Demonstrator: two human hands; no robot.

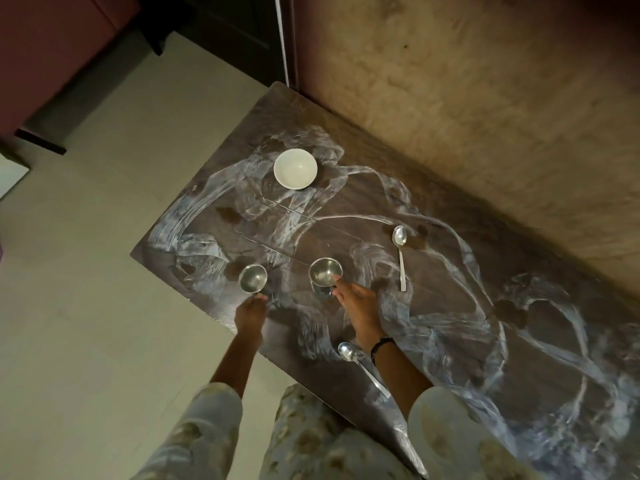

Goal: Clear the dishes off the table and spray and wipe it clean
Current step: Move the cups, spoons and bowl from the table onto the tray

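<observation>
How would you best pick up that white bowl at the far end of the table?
Probably by the rim of the round white ceramic bowl, from above: thumb inside, fingers outside. It stands upright, looks empty, and nothing crowds it. The near side suits best, since the person stands there and a wall runs along the table's right edge.

We find no readable text, label, brand, number or sign on anything in this view.

dim warm light, murky corners, wide-angle bending, slight softness.
</observation>
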